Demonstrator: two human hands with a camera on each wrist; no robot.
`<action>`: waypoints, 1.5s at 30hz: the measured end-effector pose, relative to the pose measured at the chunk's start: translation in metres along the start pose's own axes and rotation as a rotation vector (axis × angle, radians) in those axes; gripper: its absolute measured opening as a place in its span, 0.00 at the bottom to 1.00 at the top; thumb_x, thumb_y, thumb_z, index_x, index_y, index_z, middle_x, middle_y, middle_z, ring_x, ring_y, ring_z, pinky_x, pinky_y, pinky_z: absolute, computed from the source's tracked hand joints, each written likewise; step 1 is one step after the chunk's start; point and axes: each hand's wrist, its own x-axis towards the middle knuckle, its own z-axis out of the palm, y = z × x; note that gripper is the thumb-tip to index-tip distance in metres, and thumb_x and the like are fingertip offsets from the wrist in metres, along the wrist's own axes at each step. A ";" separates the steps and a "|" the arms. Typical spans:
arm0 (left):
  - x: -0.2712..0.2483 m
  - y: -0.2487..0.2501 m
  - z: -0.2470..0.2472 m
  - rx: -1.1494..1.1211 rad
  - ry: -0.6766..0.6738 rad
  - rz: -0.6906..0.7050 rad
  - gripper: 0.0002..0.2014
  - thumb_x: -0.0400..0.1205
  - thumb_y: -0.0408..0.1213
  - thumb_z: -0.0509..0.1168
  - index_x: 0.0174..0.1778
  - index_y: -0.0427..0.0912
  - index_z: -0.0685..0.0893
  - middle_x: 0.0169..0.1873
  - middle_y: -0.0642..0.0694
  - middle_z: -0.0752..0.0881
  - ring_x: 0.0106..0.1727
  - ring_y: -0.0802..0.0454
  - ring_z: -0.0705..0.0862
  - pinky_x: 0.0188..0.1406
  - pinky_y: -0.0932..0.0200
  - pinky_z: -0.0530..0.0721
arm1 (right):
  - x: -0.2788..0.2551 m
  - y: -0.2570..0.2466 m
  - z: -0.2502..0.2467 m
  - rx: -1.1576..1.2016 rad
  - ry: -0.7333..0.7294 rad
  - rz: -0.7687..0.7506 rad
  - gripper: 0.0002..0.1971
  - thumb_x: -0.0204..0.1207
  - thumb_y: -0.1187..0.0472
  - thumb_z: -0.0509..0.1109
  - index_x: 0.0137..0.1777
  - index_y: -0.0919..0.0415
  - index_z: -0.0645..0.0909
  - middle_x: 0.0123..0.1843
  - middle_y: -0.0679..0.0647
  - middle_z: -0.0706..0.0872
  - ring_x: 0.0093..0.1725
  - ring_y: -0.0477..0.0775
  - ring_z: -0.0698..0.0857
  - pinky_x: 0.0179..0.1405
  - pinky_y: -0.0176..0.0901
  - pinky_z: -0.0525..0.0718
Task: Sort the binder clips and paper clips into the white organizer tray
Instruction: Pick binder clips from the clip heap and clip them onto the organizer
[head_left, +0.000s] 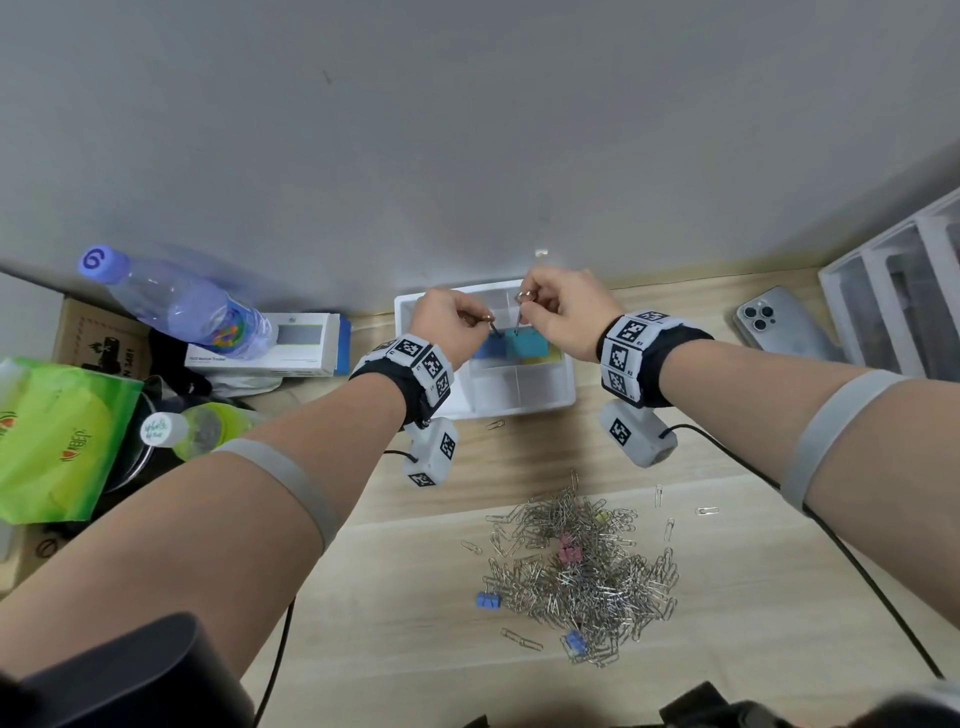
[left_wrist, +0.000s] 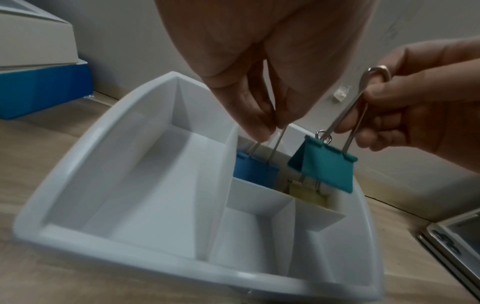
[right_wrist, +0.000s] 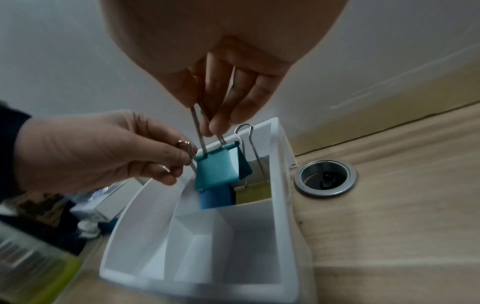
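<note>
Already a start is made, though most of the sorting lies ahead. The left hand (head_left: 451, 317) pinches the wire handles of a blue binder clip (left_wrist: 253, 169), whose body hangs inside a far compartment of the white organizer tray (head_left: 563, 395). The right hand (head_left: 563, 312) pinches the handles of a teal binder clip (left_wrist: 328, 169), which hangs just above the same compartment, beside the blue one. A yellow binder clip (left_wrist: 309, 196) already lies in that compartment with its wire handles standing up. The long compartment on the tray's left and the two near compartments show nothing in them in either wrist view.

On the wooden desk (head_left: 753, 597) nearer the person, well apart from the tray, the pile of paper clips (head_left: 582, 571) is large and looks unsorted. Small binder clips sit in and around it: a pink one (head_left: 569, 551) near the middle, a blue one (head_left: 488, 601) at the left edge and another blue one (head_left: 575, 643) at the near edge. A stray paper clip (head_left: 496, 424) lies just in front of the tray. By this showing, three large clips are placed or nearly so; the small binder clips and all the paper clips remain.
</note>
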 end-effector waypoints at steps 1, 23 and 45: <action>-0.001 0.001 0.000 -0.002 -0.002 0.003 0.07 0.75 0.27 0.69 0.40 0.41 0.91 0.31 0.44 0.89 0.38 0.41 0.90 0.46 0.52 0.90 | 0.000 0.001 0.002 -0.035 -0.038 -0.018 0.03 0.75 0.59 0.66 0.41 0.49 0.77 0.35 0.51 0.90 0.35 0.57 0.85 0.42 0.54 0.86; 0.004 -0.011 -0.003 -0.013 -0.033 0.017 0.04 0.74 0.40 0.72 0.41 0.46 0.90 0.34 0.51 0.91 0.31 0.57 0.88 0.35 0.57 0.89 | 0.013 0.003 0.033 -0.156 0.019 0.040 0.05 0.78 0.58 0.70 0.46 0.57 0.85 0.40 0.53 0.88 0.42 0.55 0.82 0.41 0.41 0.79; 0.001 -0.008 0.002 -0.058 -0.046 0.073 0.14 0.75 0.44 0.74 0.57 0.55 0.89 0.51 0.50 0.86 0.31 0.54 0.82 0.37 0.63 0.81 | 0.007 0.019 0.003 -0.372 0.047 0.166 0.19 0.75 0.52 0.63 0.66 0.47 0.79 0.47 0.50 0.90 0.52 0.60 0.86 0.47 0.46 0.81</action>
